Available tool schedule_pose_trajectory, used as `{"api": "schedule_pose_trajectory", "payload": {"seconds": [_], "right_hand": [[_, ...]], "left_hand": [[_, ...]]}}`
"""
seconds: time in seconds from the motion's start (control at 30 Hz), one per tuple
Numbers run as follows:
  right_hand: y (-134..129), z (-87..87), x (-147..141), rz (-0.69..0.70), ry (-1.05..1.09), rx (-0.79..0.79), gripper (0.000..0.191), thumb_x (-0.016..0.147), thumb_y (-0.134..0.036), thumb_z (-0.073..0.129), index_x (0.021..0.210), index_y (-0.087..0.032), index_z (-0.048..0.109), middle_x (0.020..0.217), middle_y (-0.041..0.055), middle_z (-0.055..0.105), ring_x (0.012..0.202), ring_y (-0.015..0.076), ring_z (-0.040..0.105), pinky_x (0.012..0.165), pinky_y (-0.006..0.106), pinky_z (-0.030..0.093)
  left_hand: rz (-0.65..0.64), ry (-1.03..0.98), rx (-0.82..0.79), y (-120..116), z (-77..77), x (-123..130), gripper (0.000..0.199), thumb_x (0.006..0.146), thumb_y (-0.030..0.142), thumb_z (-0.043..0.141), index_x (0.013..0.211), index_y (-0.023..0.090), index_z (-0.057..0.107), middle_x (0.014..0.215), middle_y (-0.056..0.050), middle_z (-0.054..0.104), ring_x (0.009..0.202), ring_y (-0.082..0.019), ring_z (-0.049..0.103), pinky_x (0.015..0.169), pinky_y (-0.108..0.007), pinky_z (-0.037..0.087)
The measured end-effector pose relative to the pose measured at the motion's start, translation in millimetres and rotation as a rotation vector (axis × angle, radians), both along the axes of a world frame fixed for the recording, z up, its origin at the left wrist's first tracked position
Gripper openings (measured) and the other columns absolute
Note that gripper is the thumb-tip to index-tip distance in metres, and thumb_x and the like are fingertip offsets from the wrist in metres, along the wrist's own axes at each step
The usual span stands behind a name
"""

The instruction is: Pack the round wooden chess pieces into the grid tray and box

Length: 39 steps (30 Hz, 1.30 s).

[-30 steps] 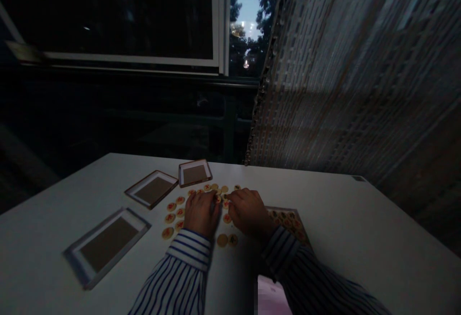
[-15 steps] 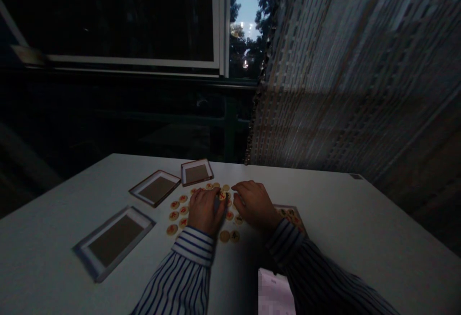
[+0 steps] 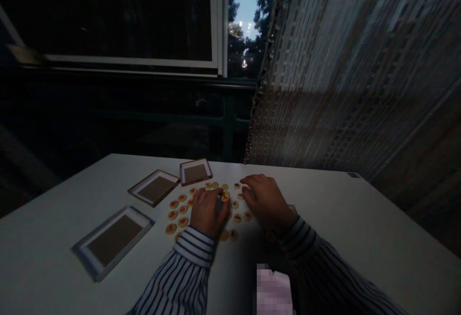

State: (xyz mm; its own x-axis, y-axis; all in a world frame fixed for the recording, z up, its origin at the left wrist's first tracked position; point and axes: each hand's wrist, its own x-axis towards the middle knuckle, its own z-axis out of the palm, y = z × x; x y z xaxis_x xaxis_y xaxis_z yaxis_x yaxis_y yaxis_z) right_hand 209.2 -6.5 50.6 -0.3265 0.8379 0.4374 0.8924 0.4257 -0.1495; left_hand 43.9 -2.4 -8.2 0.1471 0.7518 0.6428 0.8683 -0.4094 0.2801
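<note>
Round xiangqi pieces lie spread over the white table [image 3: 342, 224]. My left hand [image 3: 207, 209] pinches one red-marked xiangqi piece [image 3: 225, 196] between thumb and forefinger, above the others. Several red-marked pieces [image 3: 183, 210] lie to its left. My right hand [image 3: 265, 199] hovers at the right side of the pieces, thumb and forefinger apart. A dark-marked piece [image 3: 237, 186] rests just beside its fingertips, and more dark-marked pieces [image 3: 237, 218] lie between the two hands. Part of a box [image 3: 292, 208] shows behind my right wrist; its contents are mostly hidden.
Shallow trays stand at the left: a large one [image 3: 84, 252], a middle one [image 3: 139, 190] and a small one [image 3: 212, 175] at the back. A pinkish, pixelated object [image 3: 275, 288] is at the near edge. Beyond the table hangs a string curtain [image 3: 324, 89] beside a window [image 3: 216, 27].
My right hand has shifted to the right, and dark-marked pieces now show where it was. My left hand, still holding its piece, has barely moved.
</note>
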Motion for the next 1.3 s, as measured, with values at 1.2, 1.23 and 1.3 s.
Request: {"api": "schedule_pose_trajectory", "payload": {"seconds": [1.2, 1.23, 1.3], "right_hand": [[-20.3, 27.4, 59.6, 0.05, -0.009, -0.161, 0.03, 0.082, -0.029, 0.038, 0.1, -0.017, 0.06, 0.095, 0.005, 0.064, 0.088, 0.0164, 0.055, 0.078, 0.027, 0.036], [-20.1, 27.5, 60.5, 0.047, -0.005, -0.16, 0.03, 0.082, -0.029, 0.038, 0.1, -0.018, 0.06, 0.095, 0.0048, 0.064, 0.087, 0.0162, 0.055, 0.078, 0.027, 0.036], [-19.6, 27.6, 62.7, 0.037, -0.004, -0.162, 0.029, 0.082, -0.029, 0.039, 0.099, -0.018, 0.06, 0.094, 0.0045, 0.064, 0.087, 0.0158, 0.055, 0.077, 0.026, 0.036]], "left_hand": [[-0.243, -0.235, -0.056, -7.9, 7.6, 50.4, 0.021, 0.074, 0.025, 0.051, 0.094, 0.018, 0.051, 0.091, -0.006, 0.059, 0.087, -0.02, 0.054, 0.078, -0.037, 0.043], [-0.254, -0.26, -0.078, -6.6, 8.2, 54.5, 0.021, 0.075, 0.025, 0.05, 0.095, 0.018, 0.05, 0.091, -0.006, 0.059, 0.087, -0.019, 0.055, 0.079, -0.037, 0.043], [-0.263, -0.303, -0.096, -4.6, 7.3, 62.5, 0.023, 0.075, 0.024, 0.05, 0.097, 0.017, 0.049, 0.092, -0.006, 0.059, 0.087, -0.019, 0.055, 0.08, -0.036, 0.044]]}}
